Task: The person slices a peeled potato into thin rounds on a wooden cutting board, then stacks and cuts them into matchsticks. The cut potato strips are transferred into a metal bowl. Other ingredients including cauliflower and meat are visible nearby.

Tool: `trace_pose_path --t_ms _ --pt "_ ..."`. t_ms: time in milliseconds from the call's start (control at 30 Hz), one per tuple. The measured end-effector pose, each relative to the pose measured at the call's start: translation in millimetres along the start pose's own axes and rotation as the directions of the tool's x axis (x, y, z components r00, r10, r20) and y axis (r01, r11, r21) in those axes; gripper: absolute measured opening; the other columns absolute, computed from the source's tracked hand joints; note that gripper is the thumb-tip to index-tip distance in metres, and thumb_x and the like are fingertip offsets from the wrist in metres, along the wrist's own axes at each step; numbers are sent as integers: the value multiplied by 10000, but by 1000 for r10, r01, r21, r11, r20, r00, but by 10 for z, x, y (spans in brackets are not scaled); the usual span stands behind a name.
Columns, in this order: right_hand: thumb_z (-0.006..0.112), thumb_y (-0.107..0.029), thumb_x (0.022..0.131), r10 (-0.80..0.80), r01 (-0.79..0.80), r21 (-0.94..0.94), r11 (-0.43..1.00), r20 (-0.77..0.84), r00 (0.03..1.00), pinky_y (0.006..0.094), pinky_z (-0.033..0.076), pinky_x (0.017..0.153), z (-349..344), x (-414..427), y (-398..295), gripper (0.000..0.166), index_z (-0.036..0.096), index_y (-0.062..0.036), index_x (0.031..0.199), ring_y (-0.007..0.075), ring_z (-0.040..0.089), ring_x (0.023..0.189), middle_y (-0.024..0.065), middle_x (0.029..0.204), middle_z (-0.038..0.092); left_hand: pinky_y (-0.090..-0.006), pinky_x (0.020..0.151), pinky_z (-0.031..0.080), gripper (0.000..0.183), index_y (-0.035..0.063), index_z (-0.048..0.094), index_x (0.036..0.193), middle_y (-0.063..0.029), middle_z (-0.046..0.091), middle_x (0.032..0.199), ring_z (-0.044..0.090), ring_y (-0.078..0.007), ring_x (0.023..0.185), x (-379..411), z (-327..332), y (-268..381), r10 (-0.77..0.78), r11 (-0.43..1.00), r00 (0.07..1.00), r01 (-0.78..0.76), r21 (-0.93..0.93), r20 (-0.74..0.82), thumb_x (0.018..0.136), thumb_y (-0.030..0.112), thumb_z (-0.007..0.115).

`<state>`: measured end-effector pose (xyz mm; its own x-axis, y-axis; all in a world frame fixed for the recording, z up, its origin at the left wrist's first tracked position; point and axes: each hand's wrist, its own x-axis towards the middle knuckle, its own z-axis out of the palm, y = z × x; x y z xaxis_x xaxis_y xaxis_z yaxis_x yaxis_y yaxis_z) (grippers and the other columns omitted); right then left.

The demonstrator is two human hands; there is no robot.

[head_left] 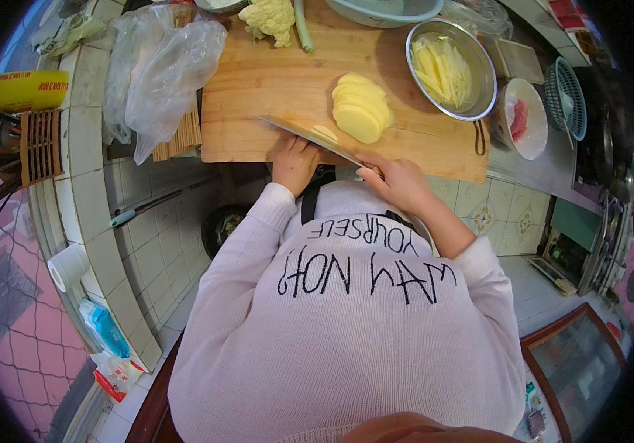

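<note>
My right hand (400, 183) grips the handle of a kitchen knife (317, 138). Its blade points to the upper left across the near edge of a wooden cutting board (261, 83). My left hand (296, 163) is on the near side of the blade, fingertips close to it; the blade hides whatever may lie under them. Against the blade's far side rests a small pale potato slice (326, 132). Farther up the board, overlapping potato slices (362, 111) lie fanned in a stack.
A metal bowl (450, 69) of potato strips in liquid stands right, beside a white bowl (522, 119) with raw meat. Cauliflower (269, 21), a green stalk (303, 27) and a blue basin (386, 14) line the back. Plastic bags (167, 72) cover wooden sticks (178, 141) at left.
</note>
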<state>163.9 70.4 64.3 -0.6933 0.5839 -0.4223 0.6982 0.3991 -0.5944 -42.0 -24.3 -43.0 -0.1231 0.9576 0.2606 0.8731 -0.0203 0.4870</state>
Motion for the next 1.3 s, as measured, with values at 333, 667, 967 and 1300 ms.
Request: trace_pose_path --t_ms 333,667,967,1300 --pt "500 -454 887 24 -32 77 997 102 994 398 487 708 -133 -44 32 439 615 -127 1156 313 638 775 152 822 667 -382 698 482 113 87 684 808 -54 629 855 588 -269 824 -31 -80 26 26 1000 996 -27 -9 -86 695 93 685" --pt "503 -460 885 -34 34 3 999 39 999 403 494 733 46 91 -67 440 618 -119 1139 319 643 826 130 911 681 -403 752 485 113 74 677 811 -86 628 877 582 -296 874 -98 15 -44 -16 1000 1000 16 -6 -21 702 105 678" --pt "517 -390 895 19 13 339 941 -90 996 353 462 629 103 -97 183 429 594 -100 1201 269 588 641 142 701 603 -406 848 425 303 106 638 1005 -97 572 1042 505 -286 1009 268 -244 -34 53 995 993 -61 81 108 718 194 680" --pt "516 -370 905 132 -45 486 873 -148 980 325 411 538 116 -221 187 413 584 -112 1220 205 498 523 103 588 507 -392 837 420 363 90 603 1005 -104 581 1024 548 -269 988 471 -335 -48 41 983 886 -118 141 461 720 304 674"
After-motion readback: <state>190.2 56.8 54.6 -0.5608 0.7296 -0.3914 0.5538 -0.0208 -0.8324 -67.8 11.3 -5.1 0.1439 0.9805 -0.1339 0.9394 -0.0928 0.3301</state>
